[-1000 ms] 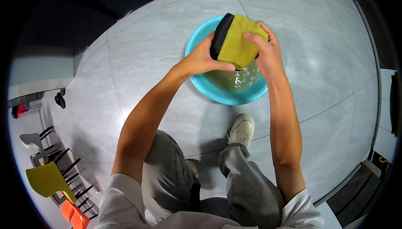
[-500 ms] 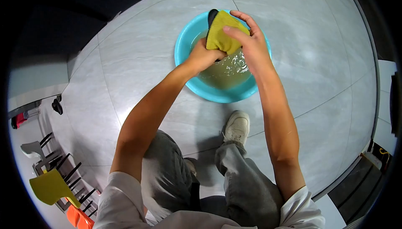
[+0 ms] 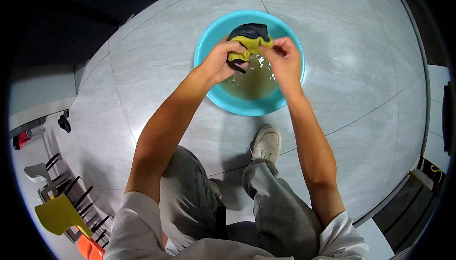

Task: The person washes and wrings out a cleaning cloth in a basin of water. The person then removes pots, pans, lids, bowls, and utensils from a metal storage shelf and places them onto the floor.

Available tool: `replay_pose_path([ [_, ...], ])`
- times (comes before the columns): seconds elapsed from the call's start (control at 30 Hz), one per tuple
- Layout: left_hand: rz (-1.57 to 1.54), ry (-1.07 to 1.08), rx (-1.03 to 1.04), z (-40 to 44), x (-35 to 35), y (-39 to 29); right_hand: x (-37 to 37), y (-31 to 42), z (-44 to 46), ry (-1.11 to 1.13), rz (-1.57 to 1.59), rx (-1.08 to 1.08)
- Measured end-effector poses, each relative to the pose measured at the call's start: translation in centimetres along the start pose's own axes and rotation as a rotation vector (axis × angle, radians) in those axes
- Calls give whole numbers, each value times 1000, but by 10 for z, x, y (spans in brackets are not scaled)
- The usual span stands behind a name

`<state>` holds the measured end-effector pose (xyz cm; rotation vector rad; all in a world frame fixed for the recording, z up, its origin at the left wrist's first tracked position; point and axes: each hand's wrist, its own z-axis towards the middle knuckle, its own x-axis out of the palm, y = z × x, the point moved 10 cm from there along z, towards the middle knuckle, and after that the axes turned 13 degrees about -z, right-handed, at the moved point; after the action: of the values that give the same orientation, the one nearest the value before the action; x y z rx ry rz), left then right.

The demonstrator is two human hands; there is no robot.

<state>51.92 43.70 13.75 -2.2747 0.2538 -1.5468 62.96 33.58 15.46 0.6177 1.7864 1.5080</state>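
A wet-looking yellow and black cloth (image 3: 249,42) is bunched up over a turquoise basin (image 3: 218,99); its exact kind is unclear. My left hand (image 3: 222,62) is closed round the cloth's left side, thumb on the yellow part. A dark strip hangs from the cloth below that thumb. At the right end, my right hand (image 3: 285,62) pinches a yellow edge between thumb and fingers. Cloudy brownish water (image 3: 254,83) lies in the basin beneath both hands.
The basin stands on grey floor tiles (image 3: 351,93), just ahead of my light shoe (image 3: 267,143). At the lower left are a yellow chair (image 3: 54,214) and an orange chair (image 3: 89,248). Dark slippers (image 3: 64,121) lie near the left cabinet.
The cloth has turned and crumpled, from a spread yellow face to a bunch with its black part on top. My right hand has moved down from the top to the right edge.
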Motion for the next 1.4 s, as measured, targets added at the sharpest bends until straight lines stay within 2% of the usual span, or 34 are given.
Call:
replay_pose_path([
  [0.07, 67, -18, 46, 1, 0, -5, 20, 2, -19, 99, 28, 33],
  [0.13, 202, -94, 85, -6, 11, -11, 26, 15, -28, 92, -130, -135],
  [0.17, 166, -85, 75, -3, 10, -8, 29, 17, -28, 158, -78, -158],
  [0.23, 361, -155, 108, -5, 1, -13, 29, 25, -27, 286, 27, -207],
  [0.3, 564, -188, 147, -9, 10, -23, 27, -9, -18, 436, 267, 124],
  [0.33, 840, -169, 238, -10, 22, -32, 27, -25, -20, 509, 386, 290],
  [0.4, 1391, -121, 423, -15, 57, -43, 34, -20, -28, 662, 561, 385],
  [0.43, 1392, -180, 341, -15, 54, -36, 37, -17, -32, 742, 676, 435],
  [0.5, 1689, 58, 497, -17, 79, -22, 44, -11, -38, 903, 902, 511],
  [0.53, 1833, 189, 570, -20, 90, -12, 46, -9, -38, 960, 884, 478],
  [0.6, 2013, 382, 531, -24, 106, 4, 48, -5, -38, 1071, 848, 406],
  [0.63, 2082, 473, 521, -24, 110, 10, 51, -15, -37, 1078, 893, 514],
  [0.7, 2157, 690, 536, -26, 115, 15, 52, -7, -39, 1148, 680, 467],
  [0.73, 2194, 702, 502, -24, 114, 14, 54, 0, -39, 1183, 573, 437],
  [0.8, 2267, 728, 429, -23, 117, 12, 56, 1, -37, 1060, 405, 489],
  [0.9, 2231, 738, 640, -25, 121, 3, 58, -7, -31, 931, 238, 520],
  [1.0, 2335, 623, 481, -11, 106, 1, 69, -4, -26, 896, 139, 415],
  [1.03, 2411, 491, 285, 0, 92, 0, 71, -4, -23, 871, 80, 372],
  [1.07, 2424, 423, 215, 4, 87, -1, 73, -5, -20, 845, 21, 328],
  [1.17, 2423, 263, 49, 18, 74, -4, 73, -16, -1, 700, -297, 215],
  [1.27, 2369, 174, 10, 28, 65, -7, 65, 5, 11, 354, -550, -164],
  [1.33, 2338, 121, 32, 31, 65, -12, 62, 3, 12, 398, -741, -79],
  [1.37, 2325, 93, -61, 36, 54, -11, 59, 4, 11, 419, -836, -33],
  [1.4, 2310, 65, -154, 42, 44, -12, 60, 6, 10, 427, -900, -89],
])
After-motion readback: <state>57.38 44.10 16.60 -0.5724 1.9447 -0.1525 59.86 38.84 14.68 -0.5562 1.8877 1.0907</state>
